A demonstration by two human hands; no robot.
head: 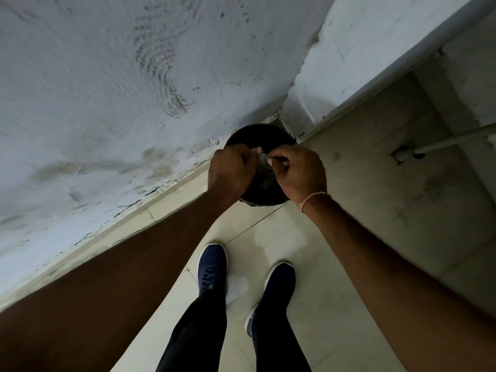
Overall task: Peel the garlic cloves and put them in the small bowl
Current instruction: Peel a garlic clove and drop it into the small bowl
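I stand over a round black bin [261,135] on the floor by the wall corner. My left hand [232,170] and my right hand [298,173] are both held above it, fingers curled, meeting over its middle. Between the fingertips sits a small pale object [262,156], likely a garlic clove or its skin; it is too small to tell which. Both hands pinch at it. Scraps lie inside the bin [264,178] under the hands. No small bowl is in view.
A stained white wall [107,89] fills the left. Pale floor tiles [349,210] run right. A ribbed metal hose [451,139] enters from the right edge. My blue shoes [212,269] stand just behind the bin.
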